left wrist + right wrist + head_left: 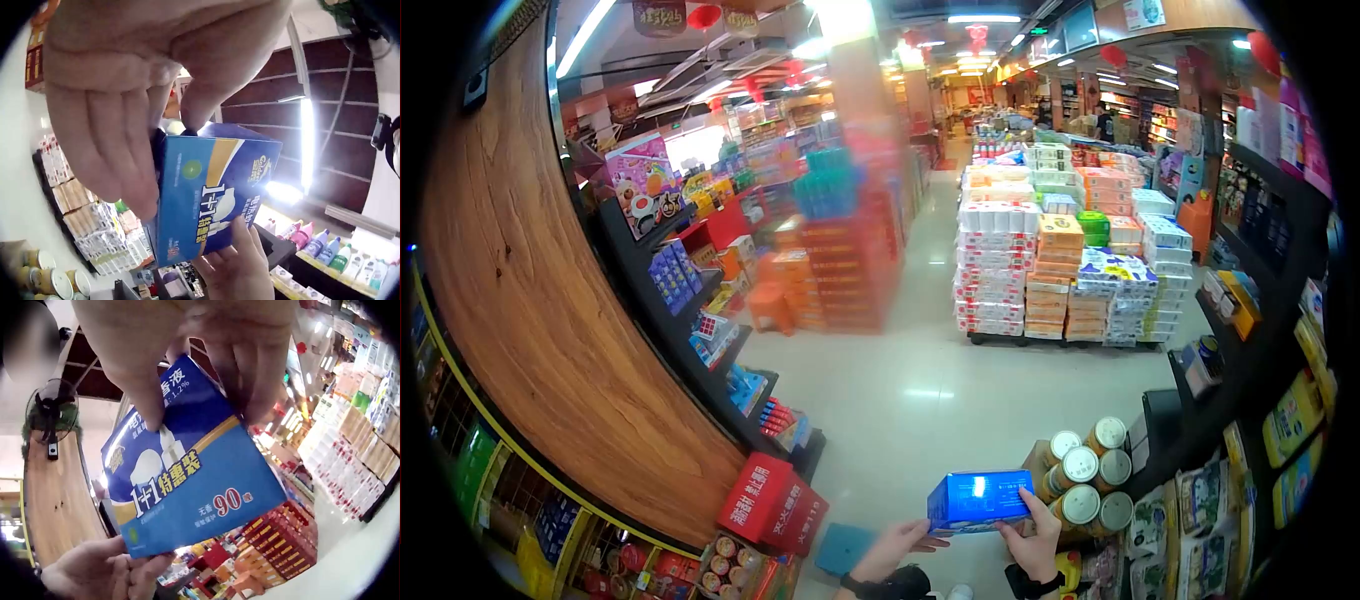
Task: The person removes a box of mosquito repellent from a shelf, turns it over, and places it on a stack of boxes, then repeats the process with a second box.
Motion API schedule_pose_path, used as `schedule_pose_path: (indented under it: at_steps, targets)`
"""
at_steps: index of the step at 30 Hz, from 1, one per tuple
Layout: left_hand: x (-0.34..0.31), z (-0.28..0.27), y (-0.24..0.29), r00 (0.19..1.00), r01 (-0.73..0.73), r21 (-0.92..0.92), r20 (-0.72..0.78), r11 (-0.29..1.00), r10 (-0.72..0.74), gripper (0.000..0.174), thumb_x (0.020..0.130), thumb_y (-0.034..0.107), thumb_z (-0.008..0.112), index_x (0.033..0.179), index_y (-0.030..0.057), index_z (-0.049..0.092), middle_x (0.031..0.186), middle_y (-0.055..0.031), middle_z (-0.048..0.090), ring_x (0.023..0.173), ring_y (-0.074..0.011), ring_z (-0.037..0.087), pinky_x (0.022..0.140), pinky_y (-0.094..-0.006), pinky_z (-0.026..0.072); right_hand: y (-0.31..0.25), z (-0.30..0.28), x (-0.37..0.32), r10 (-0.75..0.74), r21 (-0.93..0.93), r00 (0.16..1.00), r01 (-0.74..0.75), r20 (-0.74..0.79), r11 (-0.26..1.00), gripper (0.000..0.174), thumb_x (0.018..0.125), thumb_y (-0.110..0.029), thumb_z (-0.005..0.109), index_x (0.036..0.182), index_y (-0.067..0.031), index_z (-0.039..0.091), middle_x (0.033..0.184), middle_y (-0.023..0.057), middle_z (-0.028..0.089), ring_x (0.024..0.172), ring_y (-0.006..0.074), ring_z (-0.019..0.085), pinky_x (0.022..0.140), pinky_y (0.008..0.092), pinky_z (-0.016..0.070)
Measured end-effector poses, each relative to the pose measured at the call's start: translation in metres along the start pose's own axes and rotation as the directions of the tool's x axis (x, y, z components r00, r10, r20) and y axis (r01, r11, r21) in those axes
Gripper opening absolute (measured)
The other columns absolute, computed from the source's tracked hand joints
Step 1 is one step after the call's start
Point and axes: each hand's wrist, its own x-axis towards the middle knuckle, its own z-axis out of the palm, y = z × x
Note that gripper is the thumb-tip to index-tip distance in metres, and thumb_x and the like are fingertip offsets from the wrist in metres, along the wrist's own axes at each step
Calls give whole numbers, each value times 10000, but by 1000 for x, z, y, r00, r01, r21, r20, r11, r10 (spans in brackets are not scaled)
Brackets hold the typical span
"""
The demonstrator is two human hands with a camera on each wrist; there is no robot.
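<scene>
A blue box (pixel 978 500) is held between both hands in the head view. At its left end the left hand (pixel 892 552) pinches a lower corner with thumb and fingers. The right hand (pixel 1032 540) grips the right end, thumb on the near side. The left wrist view shows the printed face of the box (pixel 212 194), with the left hand (pixel 125 87) large above it and the right hand (pixel 237 269) below. In the right wrist view the right hand (pixel 200 350) holds the box (pixel 194 481) from above, while the left hand (pixel 106 572) touches a lower corner.
Round tubs (pixel 1080 465) stand at the lower right beside shelves of bagged goods (pixel 1205 500). Red boxes (pixel 772 503) are at the lower left, next to a wooden panel (pixel 550 300). Beyond the pale floor (pixel 900 390), pallets of packaged goods (pixel 1060 270) stand in the aisle.
</scene>
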Motion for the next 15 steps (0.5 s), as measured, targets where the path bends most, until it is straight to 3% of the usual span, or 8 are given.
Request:
schedule_pose_path:
  at_steps: [3,4,7,9,11,13,15]
  targets:
    - [44,-14,2,998,-56,-3,41,998,56,457,1029,335,441,1254,-46,557,1152,-142,657,1052,-226,652,922,-331,494,23,9,32,-5,-15,1000,5,3,1000,633,639,-33,832,1218,15,582,1030,178,672,935,253,675,828,331,520]
    - [63,-20,1,999,-36,-8,17,999,36,465,1028,341,443,1254,-50,557,1146,-143,660,1048,-228,654,921,-333,494,40,17,42,93,75,995,-94,21,993,648,638,-51,842,1227,15,581,1044,180,675,946,252,675,839,329,522]
    - [114,-41,15,999,-4,-25,-38,1000,3,477,1025,346,449,1250,-60,556,1137,-150,664,1035,-238,660,919,-343,497,68,35,83,137,54,987,-142,81,988,574,766,-45,759,1303,-19,557,1143,185,649,1080,273,605,910,357,489]
    - [147,-53,31,999,-29,-39,-24,999,28,471,1023,334,454,1245,-68,557,1138,-159,664,1027,-251,664,915,-354,501,83,55,124,70,9,996,-71,55,997,616,703,-49,800,1271,-2,567,1104,182,663,1021,263,639,882,342,507]
    - [158,-51,71,981,-189,-9,-51,982,189,471,1018,363,445,1248,-24,581,1101,-145,677,1015,-235,644,915,-358,490,87,67,161,30,-76,999,-29,13,997,660,639,-53,842,1240,14,578,1064,180,676,963,252,673,853,327,524]
    - [189,-60,104,956,-292,-4,-24,956,292,466,1014,369,444,1235,-10,600,1083,-140,683,1003,-226,636,909,-360,487,97,80,205,-85,-78,996,87,29,993,627,665,-78,837,1236,-2,589,1099,186,669,976,263,672,850,329,529]
    - [224,-77,118,944,-329,-31,-1,944,329,455,1012,353,452,1206,-26,613,1086,-143,682,992,-223,640,897,-359,492,95,87,246,-99,-132,994,104,42,986,609,678,-93,836,1230,-7,593,1113,188,664,994,269,668,860,336,525]
